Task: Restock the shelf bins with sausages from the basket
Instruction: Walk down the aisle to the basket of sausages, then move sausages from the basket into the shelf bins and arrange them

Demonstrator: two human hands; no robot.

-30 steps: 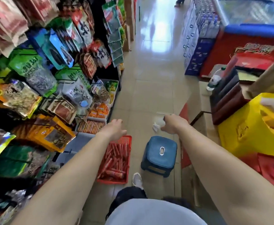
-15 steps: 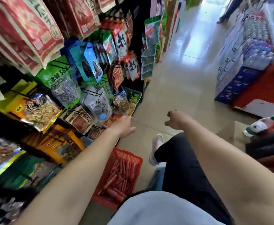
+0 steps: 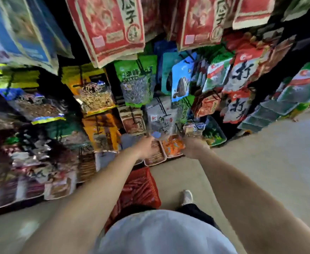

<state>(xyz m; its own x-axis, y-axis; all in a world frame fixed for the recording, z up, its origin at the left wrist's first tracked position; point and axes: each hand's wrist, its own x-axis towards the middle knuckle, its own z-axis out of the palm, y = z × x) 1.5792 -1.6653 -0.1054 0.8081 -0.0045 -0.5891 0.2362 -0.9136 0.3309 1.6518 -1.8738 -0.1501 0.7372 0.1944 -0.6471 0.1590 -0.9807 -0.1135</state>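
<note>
A red plastic basket point(image 3: 151, 198) full of red sausages point(image 3: 137, 189) stands on the floor below my arms, partly hidden by my left forearm and my shirt. Low on the shelf are white bins: one point(image 3: 155, 159) holds brown sausage sticks, one to its right point(image 3: 172, 146) holds orange packs. My left hand point(image 3: 147, 146) hovers over the brown-stick bin, and my right hand point(image 3: 192, 147) sits by the orange bin's right edge. The picture is blurred, so neither hand's fingers can be made out.
Hanging snack bags fill the rack above the bins: red bags point(image 3: 114, 28) at the top, green point(image 3: 136, 85) and blue point(image 3: 181, 83) ones lower. More trays point(image 3: 58, 187) line the shelf foot at left. Tiled floor point(image 3: 260, 153) stretches right; my shoe point(image 3: 187, 197) stands beside the basket.
The view has swung left to face the shelf; the aisle, freezer and blue stool are out of sight. Both hands have reached forward to the low bins.
</note>
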